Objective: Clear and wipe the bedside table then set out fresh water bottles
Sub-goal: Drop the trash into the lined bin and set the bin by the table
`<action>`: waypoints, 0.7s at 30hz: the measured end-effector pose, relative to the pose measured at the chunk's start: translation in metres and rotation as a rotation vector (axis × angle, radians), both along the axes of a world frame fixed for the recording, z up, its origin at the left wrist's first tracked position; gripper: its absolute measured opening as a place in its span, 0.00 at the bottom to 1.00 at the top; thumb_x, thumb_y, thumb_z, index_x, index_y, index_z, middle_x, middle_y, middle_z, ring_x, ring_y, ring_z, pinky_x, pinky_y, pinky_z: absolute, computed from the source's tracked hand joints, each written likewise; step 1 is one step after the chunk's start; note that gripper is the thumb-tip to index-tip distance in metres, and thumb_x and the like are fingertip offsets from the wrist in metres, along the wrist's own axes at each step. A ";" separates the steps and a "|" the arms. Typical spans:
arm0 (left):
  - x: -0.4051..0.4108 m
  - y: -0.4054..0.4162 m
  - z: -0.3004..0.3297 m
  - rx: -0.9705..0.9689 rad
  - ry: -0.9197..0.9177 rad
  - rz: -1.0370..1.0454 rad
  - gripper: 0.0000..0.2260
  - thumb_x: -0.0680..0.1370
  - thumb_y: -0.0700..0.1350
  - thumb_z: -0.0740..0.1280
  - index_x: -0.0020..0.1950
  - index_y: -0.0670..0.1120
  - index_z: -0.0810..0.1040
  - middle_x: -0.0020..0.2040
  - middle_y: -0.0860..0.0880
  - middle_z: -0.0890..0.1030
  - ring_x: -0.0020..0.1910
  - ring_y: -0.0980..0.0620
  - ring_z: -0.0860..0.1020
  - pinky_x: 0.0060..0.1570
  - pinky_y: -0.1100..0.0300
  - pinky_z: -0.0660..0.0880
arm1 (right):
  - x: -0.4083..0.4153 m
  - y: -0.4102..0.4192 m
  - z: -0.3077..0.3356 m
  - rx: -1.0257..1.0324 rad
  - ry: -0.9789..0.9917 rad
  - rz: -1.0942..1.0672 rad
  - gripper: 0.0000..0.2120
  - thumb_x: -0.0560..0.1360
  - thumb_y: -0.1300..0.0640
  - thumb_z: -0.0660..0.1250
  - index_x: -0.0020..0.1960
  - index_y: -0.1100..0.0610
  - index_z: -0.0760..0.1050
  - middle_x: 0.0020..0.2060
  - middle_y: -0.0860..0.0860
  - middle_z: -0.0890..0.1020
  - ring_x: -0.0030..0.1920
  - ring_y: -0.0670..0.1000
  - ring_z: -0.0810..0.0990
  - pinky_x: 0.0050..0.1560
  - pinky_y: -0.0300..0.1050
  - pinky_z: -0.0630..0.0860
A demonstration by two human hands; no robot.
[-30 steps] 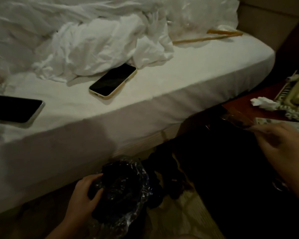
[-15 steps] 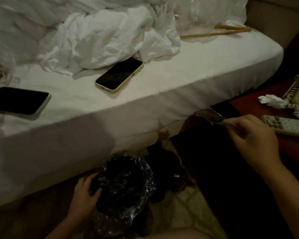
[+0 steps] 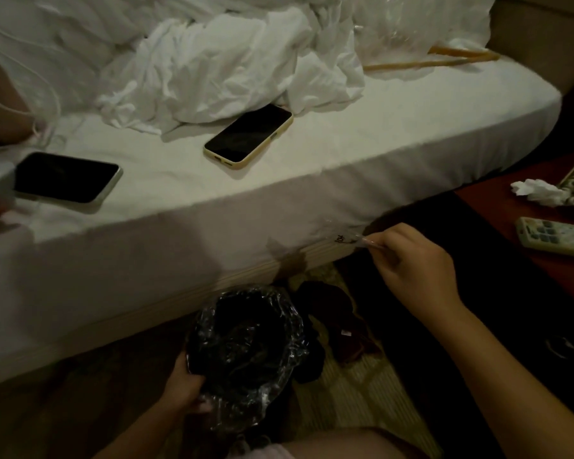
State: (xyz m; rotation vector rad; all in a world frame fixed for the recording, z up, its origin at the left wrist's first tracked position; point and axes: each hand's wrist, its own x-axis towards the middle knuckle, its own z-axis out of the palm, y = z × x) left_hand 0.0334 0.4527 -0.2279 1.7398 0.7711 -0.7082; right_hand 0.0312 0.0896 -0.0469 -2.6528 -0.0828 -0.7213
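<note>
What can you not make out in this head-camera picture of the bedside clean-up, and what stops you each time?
- Inside of the black-lined waste bin: too dark; the left hand grips its rim.
- Clear plastic wrapper pinched by the right hand: transparent, blurred, print unreadable.
- Red-brown bedside table: cut off by the right edge.
- Grey remote control: buttons too small.
- Dark fabric on the floor: shadowed, unidentifiable.

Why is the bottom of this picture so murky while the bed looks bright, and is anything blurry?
Head view: light falls on the white bed, while the floor below sits in deep shadow. The lined bin shows only glints off its plastic. The clear wrapper pinched by the right hand is faint and smeared. The wide lens bows the mattress edge.
</note>
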 end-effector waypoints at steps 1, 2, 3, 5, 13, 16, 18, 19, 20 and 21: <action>-0.002 -0.001 0.000 -0.009 0.001 0.002 0.35 0.76 0.39 0.68 0.76 0.58 0.54 0.66 0.40 0.71 0.41 0.36 0.82 0.31 0.46 0.80 | -0.001 0.002 0.000 0.008 -0.006 0.005 0.06 0.73 0.59 0.69 0.49 0.52 0.81 0.43 0.48 0.80 0.41 0.51 0.80 0.30 0.46 0.75; -0.003 -0.002 0.000 -0.001 -0.009 0.005 0.34 0.77 0.38 0.67 0.76 0.58 0.55 0.64 0.40 0.72 0.41 0.35 0.83 0.33 0.44 0.81 | -0.002 0.003 -0.001 0.014 -0.010 0.005 0.05 0.73 0.59 0.69 0.48 0.52 0.81 0.43 0.48 0.80 0.40 0.51 0.80 0.30 0.46 0.75; -0.003 -0.002 0.002 0.000 -0.016 0.010 0.33 0.77 0.37 0.66 0.76 0.57 0.56 0.62 0.41 0.73 0.42 0.35 0.83 0.35 0.42 0.81 | -0.003 0.005 -0.001 0.018 -0.011 0.004 0.05 0.73 0.59 0.70 0.48 0.52 0.81 0.43 0.48 0.80 0.40 0.51 0.80 0.29 0.46 0.75; -0.002 -0.004 0.005 -0.023 -0.028 0.026 0.32 0.77 0.34 0.64 0.76 0.57 0.57 0.65 0.41 0.72 0.45 0.36 0.82 0.37 0.40 0.81 | -0.004 0.009 -0.003 0.019 -0.012 0.005 0.05 0.73 0.60 0.70 0.48 0.52 0.81 0.43 0.48 0.80 0.39 0.51 0.80 0.28 0.45 0.75; 0.009 -0.030 0.055 0.005 -0.118 -0.069 0.34 0.77 0.30 0.61 0.76 0.59 0.58 0.72 0.41 0.67 0.41 0.38 0.81 0.22 0.53 0.78 | -0.015 0.011 0.003 0.023 -0.027 -0.029 0.07 0.72 0.58 0.68 0.49 0.51 0.81 0.42 0.47 0.80 0.41 0.48 0.79 0.31 0.38 0.69; 0.018 -0.048 0.088 -0.020 -0.159 -0.130 0.34 0.77 0.27 0.59 0.76 0.57 0.60 0.73 0.42 0.66 0.37 0.40 0.79 0.17 0.56 0.75 | -0.018 0.009 0.010 0.022 -0.022 -0.057 0.06 0.72 0.57 0.68 0.48 0.51 0.81 0.42 0.46 0.80 0.41 0.47 0.78 0.32 0.37 0.67; 0.021 -0.062 0.111 -0.120 -0.179 -0.143 0.34 0.78 0.25 0.56 0.76 0.55 0.60 0.73 0.40 0.65 0.39 0.37 0.76 0.15 0.58 0.73 | -0.018 0.007 0.015 0.005 -0.027 -0.066 0.05 0.73 0.58 0.68 0.48 0.51 0.81 0.41 0.47 0.80 0.41 0.48 0.79 0.32 0.38 0.68; 0.024 -0.068 0.120 -0.176 -0.180 -0.158 0.34 0.78 0.25 0.55 0.76 0.55 0.60 0.73 0.40 0.64 0.41 0.35 0.76 0.15 0.57 0.73 | -0.018 0.005 0.017 -0.005 -0.032 -0.075 0.05 0.73 0.58 0.69 0.48 0.51 0.81 0.41 0.47 0.80 0.41 0.49 0.79 0.31 0.39 0.71; 0.027 -0.075 0.128 -0.201 -0.181 -0.191 0.33 0.78 0.25 0.55 0.75 0.55 0.61 0.73 0.40 0.64 0.42 0.35 0.76 0.17 0.56 0.74 | -0.018 0.003 0.019 -0.017 -0.039 -0.087 0.05 0.73 0.58 0.68 0.48 0.52 0.81 0.41 0.48 0.80 0.42 0.51 0.79 0.31 0.42 0.73; 0.029 -0.085 0.136 -0.214 -0.190 -0.234 0.33 0.78 0.25 0.55 0.75 0.55 0.62 0.72 0.40 0.66 0.42 0.35 0.77 0.18 0.56 0.75 | -0.020 -0.001 0.023 -0.031 -0.047 -0.110 0.05 0.74 0.57 0.68 0.47 0.52 0.81 0.41 0.49 0.80 0.43 0.52 0.79 0.31 0.45 0.75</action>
